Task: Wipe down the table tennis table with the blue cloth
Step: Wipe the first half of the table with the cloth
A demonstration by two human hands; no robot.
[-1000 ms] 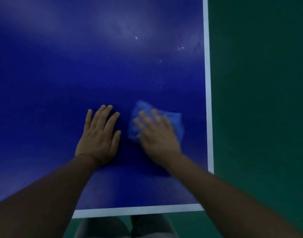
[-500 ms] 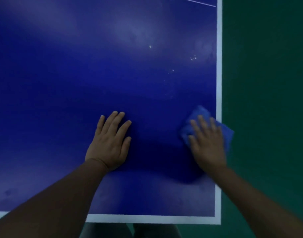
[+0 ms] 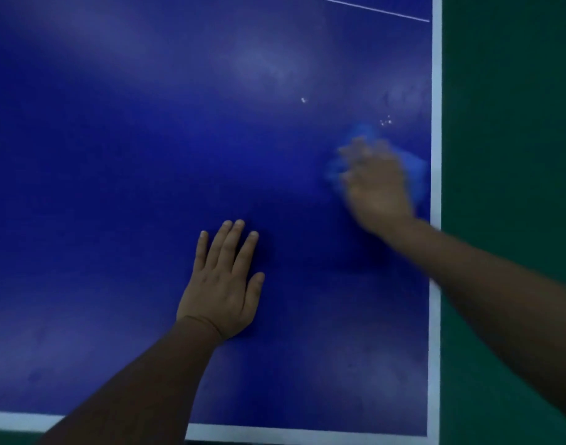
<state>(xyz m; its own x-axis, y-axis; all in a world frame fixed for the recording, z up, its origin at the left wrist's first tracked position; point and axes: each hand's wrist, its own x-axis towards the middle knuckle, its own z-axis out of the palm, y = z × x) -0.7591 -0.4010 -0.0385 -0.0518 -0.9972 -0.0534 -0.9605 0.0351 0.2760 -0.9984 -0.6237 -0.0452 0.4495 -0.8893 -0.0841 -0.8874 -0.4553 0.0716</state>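
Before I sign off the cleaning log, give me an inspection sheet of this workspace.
Surface: blue table tennis table, hazy pale patches, white specks near the right edge.
Job's things: blue cloth on the table under the right hand.
Clutter: nothing seen.
Grips: left hand flat on the table, fingers straight; right hand blurred, pressing the cloth.
Cables: nothing seen.
Surroundings: green floor beside the table.

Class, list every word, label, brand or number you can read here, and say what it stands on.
None: no readable text on the table tennis table, its white edge line, the motion-blurred blue cloth or the green floor.
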